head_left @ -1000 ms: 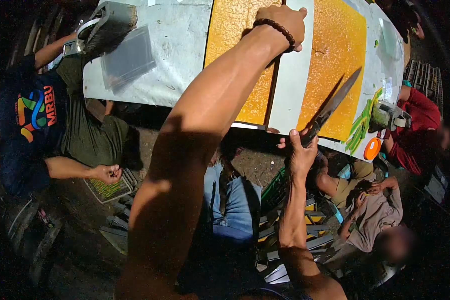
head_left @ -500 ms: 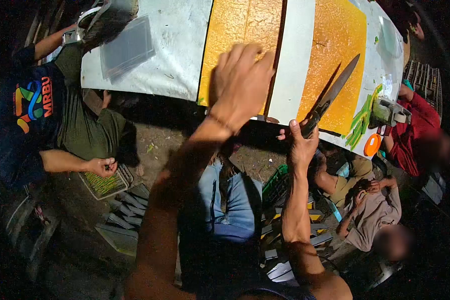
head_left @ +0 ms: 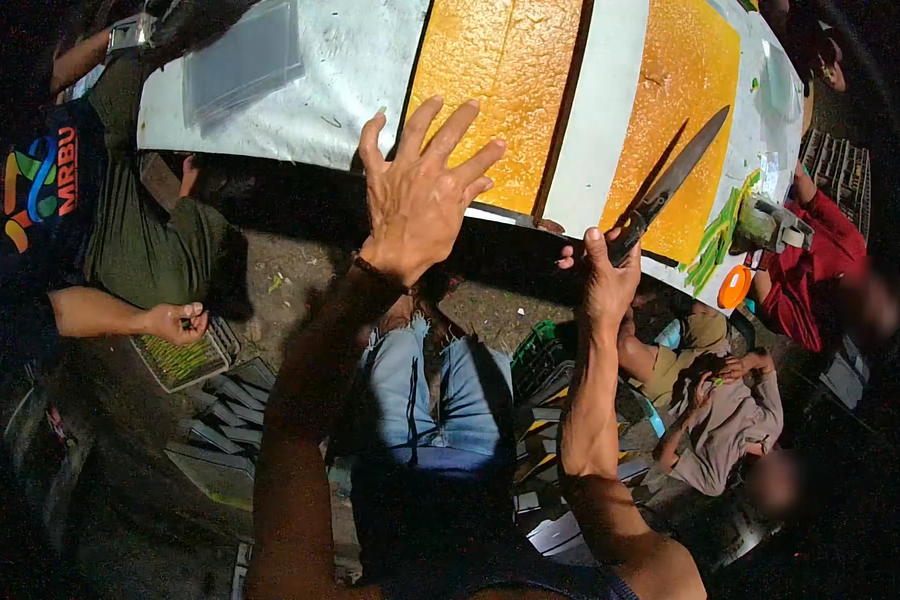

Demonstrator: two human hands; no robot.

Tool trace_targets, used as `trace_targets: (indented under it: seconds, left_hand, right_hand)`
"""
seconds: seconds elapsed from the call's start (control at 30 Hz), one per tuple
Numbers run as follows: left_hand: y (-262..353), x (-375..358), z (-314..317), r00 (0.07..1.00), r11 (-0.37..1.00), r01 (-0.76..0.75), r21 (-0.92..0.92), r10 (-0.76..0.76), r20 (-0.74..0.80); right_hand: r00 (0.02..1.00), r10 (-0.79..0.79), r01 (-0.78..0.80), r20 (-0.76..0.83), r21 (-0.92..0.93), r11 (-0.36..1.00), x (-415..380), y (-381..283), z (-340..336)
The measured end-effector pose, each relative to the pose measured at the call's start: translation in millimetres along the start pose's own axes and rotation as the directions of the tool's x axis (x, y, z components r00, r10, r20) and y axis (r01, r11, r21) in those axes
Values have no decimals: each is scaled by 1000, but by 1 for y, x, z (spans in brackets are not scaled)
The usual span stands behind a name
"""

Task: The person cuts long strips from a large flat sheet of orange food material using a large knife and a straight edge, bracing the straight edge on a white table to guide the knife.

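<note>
My left hand (head_left: 418, 195) is open, its fingers spread over the near left corner of a glossy orange-yellow slab (head_left: 510, 75) and the table edge beside it. A dark strip runs down each long side of that slab. My right hand (head_left: 610, 285) is closed around the handle of a long knife (head_left: 685, 165). Its blade points up and away to the right, over a second orange-yellow slab (head_left: 660, 110), and casts a thin shadow there. Both slabs lie on a white-covered table (head_left: 345, 80).
Clear plastic sheets (head_left: 245, 60) lie on the table's left part. Green stalks (head_left: 715, 240), an orange lid (head_left: 735, 287) and a tape dispenser (head_left: 775, 225) are at the right. People sit on both sides. A crate of green sticks (head_left: 185, 355) stands on the floor.
My left hand has moved left and toward me from over the first slab, and its fingers have spread apart. The knife stays in my right hand at nearly the same angle.
</note>
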State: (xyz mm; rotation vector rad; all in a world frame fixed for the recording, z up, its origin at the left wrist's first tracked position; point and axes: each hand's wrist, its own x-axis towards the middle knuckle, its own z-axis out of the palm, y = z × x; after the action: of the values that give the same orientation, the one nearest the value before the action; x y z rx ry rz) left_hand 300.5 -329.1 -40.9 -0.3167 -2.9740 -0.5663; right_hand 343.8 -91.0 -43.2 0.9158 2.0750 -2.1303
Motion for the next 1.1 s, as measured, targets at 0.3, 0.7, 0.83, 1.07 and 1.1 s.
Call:
trace_targets:
  seconds: [0.3,0.7,0.83,1.07,1.1]
  left_hand:
    - [-4,1,2,1000,1000,-11,-23,11,-1]
    - [26,-10,-2,969,967,-245,62,244,21]
    - [62,-25,-7,994,985,-104,-137,105,-4]
    - [92,-1,5,992,946,2,-324,-42,-116]
    - [92,20,1,989,966,-33,-258,-7,-150]
  right_hand:
    - [1000,11,-11,5,1,1000,3,1,-3]
    - [999,22,-24,27,111,993,2,5,-5]
    - [999,36,-36,2,129,991,1,0,-1]
    - [1000,-2,4,-26,101,995,2,4,-7]
    - [1000,12,-9,-24,106,994,2,4,-6]
